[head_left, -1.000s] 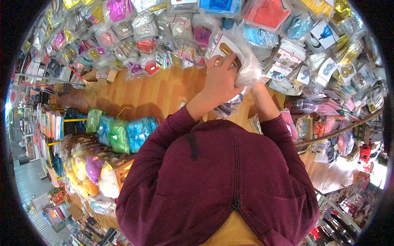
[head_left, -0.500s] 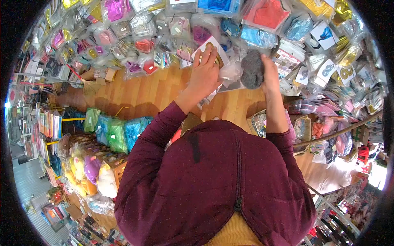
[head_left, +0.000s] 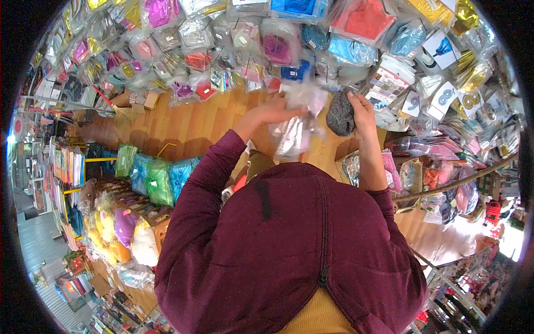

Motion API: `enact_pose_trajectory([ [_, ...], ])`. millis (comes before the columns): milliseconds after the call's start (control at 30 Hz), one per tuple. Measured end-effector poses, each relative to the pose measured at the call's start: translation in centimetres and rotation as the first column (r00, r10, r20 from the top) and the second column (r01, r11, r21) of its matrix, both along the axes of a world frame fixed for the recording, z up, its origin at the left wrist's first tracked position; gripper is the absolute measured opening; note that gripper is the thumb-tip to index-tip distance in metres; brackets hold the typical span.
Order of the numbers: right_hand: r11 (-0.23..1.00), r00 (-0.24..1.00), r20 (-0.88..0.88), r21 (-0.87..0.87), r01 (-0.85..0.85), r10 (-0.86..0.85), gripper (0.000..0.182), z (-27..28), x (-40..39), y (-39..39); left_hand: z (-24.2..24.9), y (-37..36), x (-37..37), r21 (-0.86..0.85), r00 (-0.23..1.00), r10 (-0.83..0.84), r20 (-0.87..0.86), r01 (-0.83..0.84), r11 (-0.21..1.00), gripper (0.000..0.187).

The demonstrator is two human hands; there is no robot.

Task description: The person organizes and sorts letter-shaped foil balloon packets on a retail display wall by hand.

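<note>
At two o'clock from view centre, your right hand (head_left: 364, 114) is pinching a grey fuzzy bundle (head_left: 339, 116) by its edge, thumb and fingers closing on it. Bundle is hanging off the fingers, toward your left hand (head_left: 275, 110), not touching it. Left hand, twelve o'clock, is holding a clear plastic packet (head_left: 295, 136) at one o'clock; fingers are stretching nearly straight across it, half closed. Packet is blurring, so contents and exact thumb placement you can't tell. Both hands are working above the wood floor (head_left: 214, 119). Bagged goods are filling the arc from ten to three; a red bag (head_left: 362, 21) is sitting farther out at one. A green bag (head_left: 159, 183) is standing at nine, a broom (head_left: 122, 116) is leaning at ten, a curved rail (head_left: 456, 181) is running past three.
</note>
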State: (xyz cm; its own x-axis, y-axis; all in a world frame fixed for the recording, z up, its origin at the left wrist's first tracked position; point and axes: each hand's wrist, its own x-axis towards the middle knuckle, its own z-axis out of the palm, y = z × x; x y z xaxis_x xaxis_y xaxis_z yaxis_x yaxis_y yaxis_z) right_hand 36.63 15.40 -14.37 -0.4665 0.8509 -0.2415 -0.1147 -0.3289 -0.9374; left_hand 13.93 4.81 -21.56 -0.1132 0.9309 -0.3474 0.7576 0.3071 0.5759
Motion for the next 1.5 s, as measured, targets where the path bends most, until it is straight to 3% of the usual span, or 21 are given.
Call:
enact_pose_trajectory([
  [33, 1.000, 1.000, -0.015, -0.015, 0.004, -0.004, 0.019, -0.3, 0.4, 0.1, -3.4, 0.5, -1.1, -0.047, 0.909, 0.075, 0.410, -0.061, 0.997, 0.075],
  [67, 1.000, 1.000, -0.016, -0.017, 0.011, -0.011, 0.019, -0.5, 0.7, 0.2, 1.8, -0.3, 0.1, -0.142, 0.816, 0.174, 0.552, -0.113, 0.983, 0.076],
  [100, 0.999, 0.999, -0.046, -0.036, 0.014, -0.015, 0.019, -0.8, 1.1, 0.2, 4.1, -0.8, 0.8, -0.148, 0.816, 0.171, 0.552, -0.106, 0.983, 0.076],
  [167, 0.998, 0.997, -0.072, -0.060, 0.018, -0.023, 0.020, -0.9, 1.6, -0.2, 6.1, -1.4, 1.9, 0.006, 0.748, 0.335, 0.573, -0.412, 0.911, 0.087],
  [300, 0.996, 0.996, -0.044, 0.025, 0.081, -0.080, 0.016, -0.3, 2.1, -0.4, 3.1, -0.1, -0.4, -0.027, 0.808, 0.404, 0.428, -0.436, 0.900, 0.092],
  [367, 0.994, 0.996, -0.031, 0.063, 0.090, -0.088, 0.015, -0.4, 2.4, -0.6, 2.8, 0.0, -0.8, -0.097, 0.840, 0.477, 0.258, -0.469, 0.878, 0.096],
  [500, 0.909, 0.985, 0.076, 0.402, 0.111, -0.154, 0.012, 0.7, 1.8, -2.1, 1.5, 0.1, -1.1, -0.055, 0.827, 0.480, 0.293, -0.487, 0.872, 0.098],
  [567, 0.854, 0.972, 0.127, 0.508, 0.109, -0.199, 0.012, 1.7, 0.6, -3.5, 3.7, -0.3, 0.2, -0.051, 0.681, 0.571, 0.458, -0.621, 0.782, 0.097],
  [633, 0.622, 0.966, 0.108, 0.780, 0.064, -0.235, 0.020, 2.4, -0.8, -4.7, 5.5, -0.3, 0.9, -0.143, 0.643, 0.585, 0.494, -0.604, 0.784, 0.094],
  [733, 0.482, 0.957, 0.215, 0.871, -0.096, -0.197, 0.030, 2.6, -3.2, -6.4, 7.0, -0.2, 1.6, -0.279, 0.629, 0.562, 0.537, -0.496, 0.822, 0.088],
  [767, 0.333, 0.937, 0.301, 0.914, -0.230, -0.179, 0.032, 2.0, -4.3, -6.4, 7.1, -0.2, 2.0, -0.323, 0.652, 0.524, 0.548, -0.412, 0.852, 0.084],
  [800, 0.174, 0.905, 0.387, 0.917, -0.358, -0.176, 0.035, 1.3, -4.9, -6.4, 6.1, 0.0, 3.1, -0.176, 0.469, 0.417, 0.778, -0.474, 0.862, 0.078],
  [833, 0.171, 0.906, 0.386, 0.918, -0.358, -0.176, 0.035, 0.5, -5.0, -6.1, 6.3, 0.1, 3.8, -0.175, 0.469, 0.417, 0.779, -0.476, 0.862, 0.078],
  [900, 0.284, 0.845, 0.502, 0.850, -0.443, -0.184, 0.044, -0.4, -5.0, -5.3, 6.9, 0.2, 4.9, -0.124, 0.394, 0.361, 0.845, -0.513, 0.850, 0.075],
  [967, 0.346, 0.885, 0.444, 0.859, -0.377, -0.139, 0.043, -0.1, -5.0, -4.9, 7.6, 0.1, 5.5, -0.054, 0.395, 0.390, 0.832, -0.642, 0.765, 0.074],
  [1033, 0.531, 0.908, 0.420, 0.768, -0.357, 0.003, 0.039, 0.0, -4.3, -4.3, 6.2, -0.1, 4.3, -0.192, 0.513, 0.451, 0.730, -0.479, 0.856, 0.071],
  [1233, 0.630, 0.961, 0.261, 0.763, -0.144, -0.095, 0.032, -1.1, -2.5, -2.8, 7.2, 0.0, 6.1, -0.266, 0.369, 0.458, 0.809, -0.465, 0.844, 0.070],
  [1333, 0.855, 0.979, 0.113, 0.511, 0.087, -0.167, 0.024, -3.0, -1.6, -1.8, 6.7, 0.2, 6.4, -0.264, 0.342, 0.396, 0.852, -0.372, 0.890, 0.070],
  [1367, 0.855, 0.979, 0.114, 0.511, 0.088, -0.169, 0.024, -3.3, -1.3, -1.5, 6.3, 0.3, 6.5, -0.245, 0.337, 0.353, 0.873, -0.321, 0.915, 0.070],
  [1467, 0.978, 0.955, -0.212, -0.008, 0.211, -0.207, 0.021, -4.2, -0.6, -0.4, 6.7, 0.6, 7.2, -0.248, 0.333, 0.371, 0.867, -0.358, 0.900, 0.069],
  [1500, 0.977, 0.954, -0.212, -0.005, 0.215, -0.211, 0.021, -4.3, 0.0, 0.1, 7.1, 0.6, 7.5, -0.253, 0.327, 0.401, 0.856, -0.411, 0.876, 0.069],
])
